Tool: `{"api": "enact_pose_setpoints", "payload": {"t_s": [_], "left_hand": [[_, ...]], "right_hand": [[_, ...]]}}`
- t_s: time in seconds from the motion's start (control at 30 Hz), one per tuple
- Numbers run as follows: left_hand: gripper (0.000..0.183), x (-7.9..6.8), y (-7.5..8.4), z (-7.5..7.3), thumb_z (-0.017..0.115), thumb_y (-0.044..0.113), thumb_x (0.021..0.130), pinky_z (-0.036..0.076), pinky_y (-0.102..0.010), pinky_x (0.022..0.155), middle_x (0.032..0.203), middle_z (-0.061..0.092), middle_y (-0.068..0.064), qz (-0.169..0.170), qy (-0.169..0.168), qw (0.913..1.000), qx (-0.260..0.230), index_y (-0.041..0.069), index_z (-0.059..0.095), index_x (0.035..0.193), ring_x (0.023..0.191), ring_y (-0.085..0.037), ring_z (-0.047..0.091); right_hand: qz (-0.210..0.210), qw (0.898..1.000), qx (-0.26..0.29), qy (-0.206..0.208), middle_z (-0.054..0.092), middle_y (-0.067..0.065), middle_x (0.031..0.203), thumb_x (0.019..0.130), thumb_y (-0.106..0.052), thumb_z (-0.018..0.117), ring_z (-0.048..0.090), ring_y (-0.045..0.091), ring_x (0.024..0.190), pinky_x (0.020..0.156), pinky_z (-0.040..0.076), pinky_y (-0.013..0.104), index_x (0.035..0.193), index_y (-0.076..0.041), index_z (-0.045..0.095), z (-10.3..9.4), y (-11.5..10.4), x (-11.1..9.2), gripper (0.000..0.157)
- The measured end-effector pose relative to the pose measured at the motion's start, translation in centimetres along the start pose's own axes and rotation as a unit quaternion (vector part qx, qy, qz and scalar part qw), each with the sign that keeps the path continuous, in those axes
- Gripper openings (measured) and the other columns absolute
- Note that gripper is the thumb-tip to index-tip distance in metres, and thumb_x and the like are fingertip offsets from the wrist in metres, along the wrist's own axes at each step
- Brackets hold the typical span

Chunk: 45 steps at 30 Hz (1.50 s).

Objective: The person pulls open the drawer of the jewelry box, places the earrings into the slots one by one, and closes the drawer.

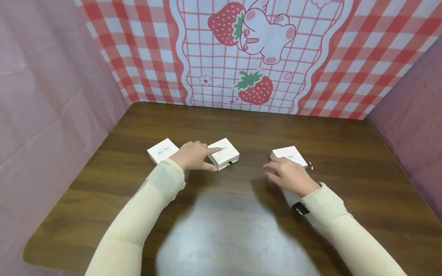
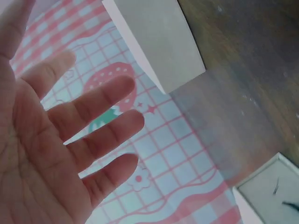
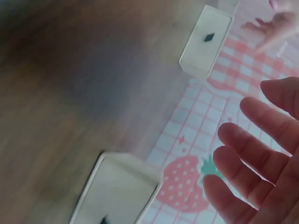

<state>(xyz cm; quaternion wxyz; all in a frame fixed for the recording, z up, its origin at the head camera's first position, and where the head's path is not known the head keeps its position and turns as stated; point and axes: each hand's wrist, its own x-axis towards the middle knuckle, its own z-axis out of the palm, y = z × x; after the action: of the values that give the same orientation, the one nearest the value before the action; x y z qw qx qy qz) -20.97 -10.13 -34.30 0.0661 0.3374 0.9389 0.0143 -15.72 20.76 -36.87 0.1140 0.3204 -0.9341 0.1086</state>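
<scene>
Three small white lidded boxes with faint green lettering lie on the table: a left box [image 1: 161, 151], a middle box [image 1: 228, 156] and a right box [image 1: 291, 152]. My left hand [image 1: 194, 155] hovers between the left and middle boxes, its index finger over the middle lid and its thumb by the front edge. Spread fingers [image 2: 105, 95] grip nothing in the left wrist view. Over the near side of the right box is my right hand [image 1: 289, 175], fingers loosely extended. A dark tab [image 3: 209, 37] shows on the middle box in the right wrist view.
A small shiny object [image 1: 310, 166], too small to identify, lies at the right box's right corner. The brown wooden table [image 1: 241, 214] meets a red-and-white checked cloth [image 1: 148, 50] with strawberries behind. Pink drapes [image 1: 45, 115] line the sides.
</scene>
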Motion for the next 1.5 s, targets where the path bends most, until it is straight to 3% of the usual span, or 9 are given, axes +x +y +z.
{"api": "enact_pose_setpoints", "payload": {"t_s": [0.3, 0.53, 0.7, 0.93, 1.1, 1.27, 1.4, 1.47, 1.5], "left_hand": [[0.065, -1.5, 1.2, 0.5, 0.069, 0.05, 0.083, 0.046, -0.043, 0.083, 0.113, 0.065, -0.011, 0.065, 0.039, 0.997, 0.014, 0.017, 0.054, 0.138, 0.101, -0.031, 0.059], [0.063, -0.6, 1.9, -0.2, 0.069, 0.049, 0.083, 0.048, -0.041, 0.078, 0.109, 0.067, -0.009, 0.082, 0.062, 0.9944, 0.024, 0.017, 0.057, 0.135, 0.095, -0.029, 0.059], [0.063, 1.0, 3.0, -0.6, 0.07, 0.049, 0.083, 0.047, -0.042, 0.081, 0.115, 0.065, -0.011, 0.082, 0.059, 0.9949, 0.0, 0.018, 0.056, 0.136, 0.099, -0.03, 0.058], [0.066, 4.0, 5.0, -1.3, 0.07, 0.051, 0.082, 0.046, -0.041, 0.085, 0.118, 0.065, -0.006, 0.121, 0.041, 0.9918, 0.002, 0.021, 0.053, 0.139, 0.105, -0.027, 0.058], [0.071, 6.3, 6.5, -2.8, 0.074, 0.052, 0.077, 0.045, -0.037, 0.078, 0.117, 0.064, -0.002, 0.168, 0.032, 0.985, 0.023, 0.023, 0.053, 0.139, 0.1, -0.024, 0.057], [0.073, 9.0, 7.9, -3.4, 0.076, 0.048, 0.077, 0.046, -0.038, 0.086, 0.125, 0.062, -0.001, 0.162, -0.013, 0.9867, 0.006, 0.024, 0.049, 0.142, 0.108, -0.022, 0.057], [0.074, 11.5, 8.3, -2.8, 0.076, 0.045, 0.079, 0.043, -0.039, 0.096, 0.137, 0.054, 0.002, 0.124, -0.058, 0.9902, -0.028, 0.025, 0.047, 0.144, 0.121, -0.018, 0.053], [0.075, 12.7, 8.4, -2.4, 0.076, 0.046, 0.079, 0.042, -0.039, 0.099, 0.14, 0.051, 0.004, 0.099, -0.072, 0.9918, -0.036, 0.027, 0.046, 0.144, 0.126, -0.017, 0.049], [0.075, 13.2, 8.4, -2.2, 0.075, 0.047, 0.079, 0.041, -0.039, 0.1, 0.141, 0.05, 0.004, 0.089, -0.077, 0.9923, -0.039, 0.027, 0.045, 0.144, 0.127, -0.018, 0.048]], "right_hand": [[0.022, 0.999, 0.031, -0.004, 0.068, 0.01, 0.097, 0.084, -0.011, 0.069, 0.063, 0.03, 0.094, 0.079, 0.05, 0.047, 0.099, -0.004, 0.073, -0.6, 1.8, -4.0, 0.017], [0.028, 0.996, 0.087, 0.014, 0.069, 0.01, 0.097, 0.081, -0.004, 0.071, 0.063, 0.028, 0.09, 0.078, 0.049, 0.047, 0.1, -0.002, 0.072, -2.1, 2.6, -5.2, 0.019], [0.04, 0.994, 0.095, 0.018, 0.068, 0.007, 0.099, 0.08, -0.002, 0.072, 0.063, 0.026, 0.092, 0.077, 0.05, 0.044, 0.101, -0.003, 0.072, -3.3, 3.5, -6.5, 0.021], [0.04, 0.995, 0.089, 0.03, 0.068, -0.001, 0.093, 0.077, 0.001, 0.074, 0.061, 0.011, 0.084, 0.073, 0.046, 0.021, 0.098, -0.005, 0.072, -4.1, 4.6, -8.8, 0.022], [0.033, 0.997, 0.071, 0.015, 0.069, -0.002, 0.093, 0.078, -0.002, 0.074, 0.062, 0.01, 0.085, 0.072, 0.047, 0.022, 0.099, -0.008, 0.072, -5.0, 4.6, -9.9, 0.021], [0.043, 0.995, 0.092, 0.02, 0.069, 0.0, 0.092, 0.077, 0.0, 0.075, 0.06, 0.005, 0.083, 0.069, 0.046, 0.019, 0.099, -0.006, 0.072, -5.5, 4.5, -10.4, 0.023], [0.104, 0.975, 0.198, 0.001, 0.07, 0.007, 0.096, 0.084, -0.001, 0.07, 0.06, 0.001, 0.082, 0.066, 0.048, 0.02, 0.105, -0.001, 0.07, -5.3, 4.1, -9.9, 0.021], [0.147, 0.947, 0.287, -0.006, 0.07, 0.005, 0.095, 0.09, -0.003, 0.064, 0.061, 0.002, 0.082, 0.067, 0.05, 0.02, 0.108, -0.001, 0.069, -5.0, 4.3, -9.6, 0.019], [0.166, 0.924, 0.345, -0.006, 0.07, 0.004, 0.093, 0.092, -0.003, 0.061, 0.062, 0.002, 0.08, 0.067, 0.051, 0.021, 0.108, -0.004, 0.07, -4.7, 4.4, -9.4, 0.018]]}}
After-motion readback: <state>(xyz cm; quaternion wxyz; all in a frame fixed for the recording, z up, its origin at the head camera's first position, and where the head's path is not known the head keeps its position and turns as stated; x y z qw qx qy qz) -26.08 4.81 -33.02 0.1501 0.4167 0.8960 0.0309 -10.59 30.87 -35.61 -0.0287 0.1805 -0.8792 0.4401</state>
